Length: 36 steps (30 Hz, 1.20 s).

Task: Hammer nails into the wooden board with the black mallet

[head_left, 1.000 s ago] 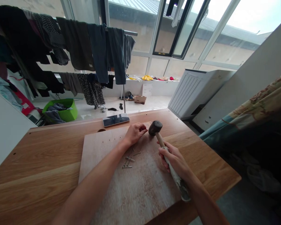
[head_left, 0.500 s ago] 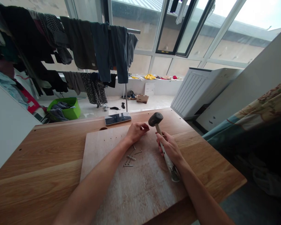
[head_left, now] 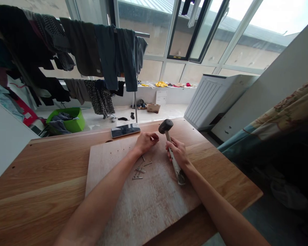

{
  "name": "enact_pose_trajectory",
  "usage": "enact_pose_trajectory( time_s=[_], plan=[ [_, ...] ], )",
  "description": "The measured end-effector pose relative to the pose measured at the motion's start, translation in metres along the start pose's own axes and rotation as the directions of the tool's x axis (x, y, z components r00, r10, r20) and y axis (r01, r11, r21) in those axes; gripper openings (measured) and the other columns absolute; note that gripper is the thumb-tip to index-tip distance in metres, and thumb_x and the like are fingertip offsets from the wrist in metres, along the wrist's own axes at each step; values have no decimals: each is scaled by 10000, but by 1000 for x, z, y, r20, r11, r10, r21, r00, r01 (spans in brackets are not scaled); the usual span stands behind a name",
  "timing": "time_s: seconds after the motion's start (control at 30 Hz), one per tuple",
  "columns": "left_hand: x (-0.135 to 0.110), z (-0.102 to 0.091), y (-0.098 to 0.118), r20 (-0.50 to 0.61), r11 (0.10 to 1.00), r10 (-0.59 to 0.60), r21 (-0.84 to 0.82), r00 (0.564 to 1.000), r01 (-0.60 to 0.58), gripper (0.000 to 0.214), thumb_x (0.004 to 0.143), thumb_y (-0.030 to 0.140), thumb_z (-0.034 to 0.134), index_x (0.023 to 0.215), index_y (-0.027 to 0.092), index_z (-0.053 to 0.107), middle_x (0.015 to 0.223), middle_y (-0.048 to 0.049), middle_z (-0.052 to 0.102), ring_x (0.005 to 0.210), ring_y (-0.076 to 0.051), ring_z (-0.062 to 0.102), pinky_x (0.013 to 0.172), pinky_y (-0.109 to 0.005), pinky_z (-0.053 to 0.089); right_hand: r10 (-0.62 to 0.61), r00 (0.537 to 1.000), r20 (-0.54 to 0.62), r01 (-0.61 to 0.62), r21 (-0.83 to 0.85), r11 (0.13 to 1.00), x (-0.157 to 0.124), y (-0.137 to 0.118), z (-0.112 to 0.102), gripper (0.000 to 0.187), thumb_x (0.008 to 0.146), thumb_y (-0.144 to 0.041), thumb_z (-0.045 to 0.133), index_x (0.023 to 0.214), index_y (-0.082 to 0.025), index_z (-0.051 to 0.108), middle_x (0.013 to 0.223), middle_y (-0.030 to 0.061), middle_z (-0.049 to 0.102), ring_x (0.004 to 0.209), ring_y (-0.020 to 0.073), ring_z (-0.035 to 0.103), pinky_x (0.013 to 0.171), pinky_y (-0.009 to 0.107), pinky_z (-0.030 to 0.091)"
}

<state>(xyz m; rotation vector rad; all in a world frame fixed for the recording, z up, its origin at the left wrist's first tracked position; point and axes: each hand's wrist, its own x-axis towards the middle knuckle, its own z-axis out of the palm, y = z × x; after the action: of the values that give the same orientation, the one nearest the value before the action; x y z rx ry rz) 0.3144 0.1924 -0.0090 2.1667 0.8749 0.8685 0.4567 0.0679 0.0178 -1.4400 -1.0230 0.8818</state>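
My right hand [head_left: 177,150] is wrapped round the pale, worn handle of a mallet [head_left: 174,164]. The mallet's dark, rounded head is raised over the far part of a whitish wooden board [head_left: 143,208], just right of my left hand. My left hand [head_left: 146,141] rests near the board's far edge, thumb and fingertips pinched together; whatever they hold is too small or hidden to make out. Several loose nails [head_left: 138,172] lie in a small heap on the board, beside my left forearm. A row of small dark holes or dots marks the board's far left part.
Under the board is a wooden table [head_left: 48,171]. A phone [head_left: 125,130] lies at its far edge, past my left hand. Beyond stand a green basket [head_left: 77,121] of clothes, a rack of hanging laundry [head_left: 102,51] and a white ribbed cabinet [head_left: 207,95]. A curtain [head_left: 272,119] hangs at the right.
The mallet has tilted slightly, its handle end moving up and left in the picture. My left hand keeps its pinch in about the same place. The whole view has shifted a little.
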Motion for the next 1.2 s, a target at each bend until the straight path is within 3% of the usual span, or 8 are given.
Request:
enact_pose_trajectory(
  time_s=[0.17, 0.47, 0.67, 0.9, 1.2],
  plan=[
    [6, -2, -4, -15, 1000, 28, 11, 999, -28, 75, 786, 223, 755, 833, 188, 801, 792, -25, 764, 688, -139, 664, 673, -232, 513, 2, 1000, 0, -2, -31, 1000, 7, -1, 1, 306, 773, -505, 630, 844, -211, 577, 642, -53, 537, 389, 96, 473, 297, 201, 398],
    [2, -2, -1, -22, 999, 13, 36, 1000, -12, 49, 793, 213, 771, 799, 172, 797, 749, -26, 748, 649, -132, 635, 628, -238, 470, -22, 995, 101, 26, -40, 999, -22, -25, -15, 336, 847, -508, 638, 964, -193, 630, 679, -49, 535, 375, 76, 449, 285, 190, 368],
    [3, -4, 3, -26, 999, 6, 47, 1000, -5, 27, 777, 186, 791, 761, 165, 782, 741, -12, 727, 641, -120, 604, 607, -235, 433, -22, 988, 154, 34, -73, 997, -29, -22, -16, 352, 891, -465, 616, 1093, -181, 672, 677, -51, 533, 378, 77, 461, 293, 187, 394],
    [2, -3, 4, -43, 998, -5, 59, 999, 8, 44, 775, 188, 795, 739, 170, 778, 739, -13, 725, 656, -129, 606, 622, -245, 441, -52, 990, 133, 60, -61, 996, -32, -22, -17, 461, 891, -470, 619, 1250, -185, 660, 672, -57, 525, 384, 85, 467, 282, 190, 392],
    [2, -2, 4, -48, 999, 3, 47, 999, -1, 6, 772, 185, 782, 767, 182, 781, 746, -1, 729, 652, -120, 603, 605, -234, 427, -38, 987, 155, 64, -166, 984, -33, -23, -12, 420, 882, -456, 592, 1178, -177, 693, 653, -54, 527, 357, 83, 469, 282, 189, 407]
  ],
)
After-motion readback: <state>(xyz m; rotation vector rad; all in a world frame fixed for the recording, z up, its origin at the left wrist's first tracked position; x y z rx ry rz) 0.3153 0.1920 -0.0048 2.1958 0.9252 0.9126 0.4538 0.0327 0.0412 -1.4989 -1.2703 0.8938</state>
